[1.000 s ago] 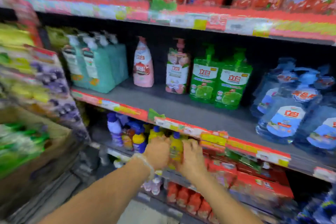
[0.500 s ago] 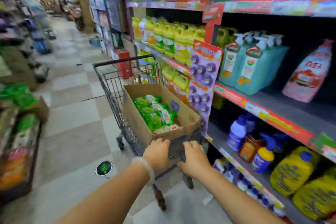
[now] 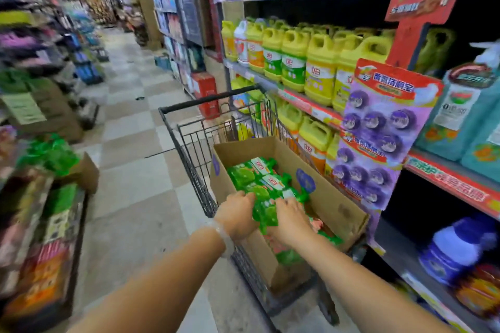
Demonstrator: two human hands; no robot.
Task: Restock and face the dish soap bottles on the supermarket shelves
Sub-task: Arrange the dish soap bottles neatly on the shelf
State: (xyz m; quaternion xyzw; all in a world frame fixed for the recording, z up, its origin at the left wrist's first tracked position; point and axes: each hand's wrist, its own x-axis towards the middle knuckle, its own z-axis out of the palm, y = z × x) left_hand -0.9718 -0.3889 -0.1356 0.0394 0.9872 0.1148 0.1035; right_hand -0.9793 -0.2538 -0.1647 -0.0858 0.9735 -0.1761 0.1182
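Observation:
An open cardboard box (image 3: 335, 205) sits in a wire shopping cart (image 3: 189, 149) and holds several green dish soap bottles (image 3: 259, 173) lying flat. My left hand (image 3: 236, 215) and my right hand (image 3: 290, 217) both reach into the near end of the box. Together they grip one green dish soap bottle (image 3: 266, 212), the left hand on its left side, the right hand on its right. Pink packs lie under my right wrist, partly hidden.
Shelves on the right carry yellow detergent jugs (image 3: 319, 70), teal bottles (image 3: 460, 116) and a blue bottle (image 3: 460, 249) lower down. A purple hanging display card (image 3: 378, 127) juts out beside the cart. Low displays and a cardboard box (image 3: 81, 173) line the left. A tiled aisle runs ahead.
The view swung from the shelf to the cart. My hands left the yellow bottles on the lower shelf, passed over the cart's near edge and now grip a green bottle in the box.

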